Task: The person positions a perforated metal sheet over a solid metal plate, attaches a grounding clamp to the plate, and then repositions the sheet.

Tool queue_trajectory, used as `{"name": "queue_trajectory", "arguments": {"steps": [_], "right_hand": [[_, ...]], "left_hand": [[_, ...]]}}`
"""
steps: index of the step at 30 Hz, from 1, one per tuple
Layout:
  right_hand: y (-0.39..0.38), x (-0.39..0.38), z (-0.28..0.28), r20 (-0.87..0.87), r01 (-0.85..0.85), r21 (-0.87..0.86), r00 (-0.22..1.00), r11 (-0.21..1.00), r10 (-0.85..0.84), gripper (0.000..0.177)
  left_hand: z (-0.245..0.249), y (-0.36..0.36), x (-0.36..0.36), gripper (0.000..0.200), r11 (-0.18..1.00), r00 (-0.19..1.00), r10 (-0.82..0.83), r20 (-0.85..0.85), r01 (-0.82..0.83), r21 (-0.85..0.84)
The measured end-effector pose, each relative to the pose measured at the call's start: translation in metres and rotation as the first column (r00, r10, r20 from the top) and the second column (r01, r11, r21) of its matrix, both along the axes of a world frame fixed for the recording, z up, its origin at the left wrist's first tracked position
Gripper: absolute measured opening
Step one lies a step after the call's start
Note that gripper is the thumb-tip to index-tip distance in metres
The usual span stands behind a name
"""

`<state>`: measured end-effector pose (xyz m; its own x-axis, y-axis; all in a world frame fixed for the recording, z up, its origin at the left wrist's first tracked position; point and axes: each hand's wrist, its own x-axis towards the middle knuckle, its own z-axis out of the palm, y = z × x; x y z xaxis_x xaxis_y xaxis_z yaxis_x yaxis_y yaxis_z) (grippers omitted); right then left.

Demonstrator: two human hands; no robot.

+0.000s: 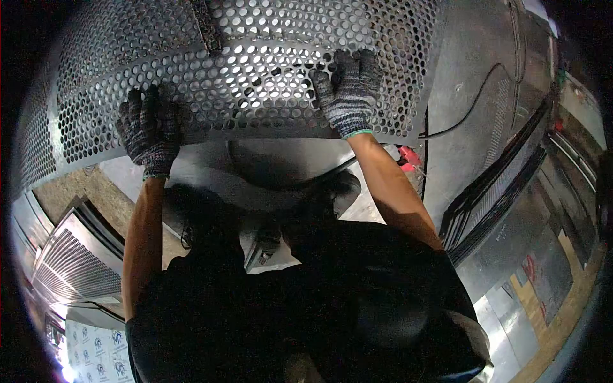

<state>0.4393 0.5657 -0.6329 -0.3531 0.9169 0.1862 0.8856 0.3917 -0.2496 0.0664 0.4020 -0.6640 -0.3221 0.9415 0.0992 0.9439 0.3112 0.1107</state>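
Note:
A large perforated metal sheet [274, 127] with rows of round holes spreads across the upper part of the head view. My left hand [151, 131], in a grey knitted glove, lies on the sheet near its front edge with the fingers stretched out. Further right, my right hand [350, 92] wears a matching glove with a green cuff edge and rests on the holes, fingers pointing away from me. Neither hand grips anything. A dark narrow strip [204, 27] lies across the sheet at the top, beyond both hands.
A red tool [410, 158] lies right of my right forearm. A black cable [476, 102] curves over the grey metal surface [456, 70]. Stacked dark-edged panels [495, 188] are at the right. Another slotted panel [76, 262] leans at the lower left, above printed white sheeting [96, 354].

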Motion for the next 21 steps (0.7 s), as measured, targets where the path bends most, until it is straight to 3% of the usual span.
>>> {"name": "queue_trajectory", "arguments": {"steps": [6, 11, 14, 19, 21], "right_hand": [[0.0025, -0.0017, 0.0037, 0.018, -0.032, 0.023, 0.999, 0.999, 0.032, 0.053], [0.0047, 0.0011, 0.0039, 0.077, -0.137, -0.017, 0.988, 0.99, 0.138, 0.052], [0.0029, 0.0008, 0.0038, 0.034, -0.124, -0.047, 0.992, 0.991, 0.126, 0.055], [0.0001, -0.0007, 0.0001, 0.107, -0.015, -0.067, 0.994, 0.998, 0.022, 0.07], [0.0015, -0.0004, -0.0018, 0.089, -0.014, -0.064, 0.996, 0.998, 0.02, 0.073]], "left_hand": [[0.0039, 0.0016, 0.0036, 0.054, 0.993, 1.0, -0.018, 0.003, 0.018, 0.115], [0.0002, 0.0002, -0.0008, 0.054, 0.999, 0.997, -0.029, -0.073, 0.032, 0.038], [-0.001, 0.0008, -0.0005, 0.054, 0.999, 0.996, -0.026, -0.089, 0.029, 0.037], [0.0059, 0.0022, 0.0021, 0.053, 1.0, 0.997, -0.021, -0.078, 0.02, -0.01], [0.0015, 0.0006, -0.0006, 0.052, 0.993, 0.999, -0.051, -0.011, 0.052, 0.107]]}}
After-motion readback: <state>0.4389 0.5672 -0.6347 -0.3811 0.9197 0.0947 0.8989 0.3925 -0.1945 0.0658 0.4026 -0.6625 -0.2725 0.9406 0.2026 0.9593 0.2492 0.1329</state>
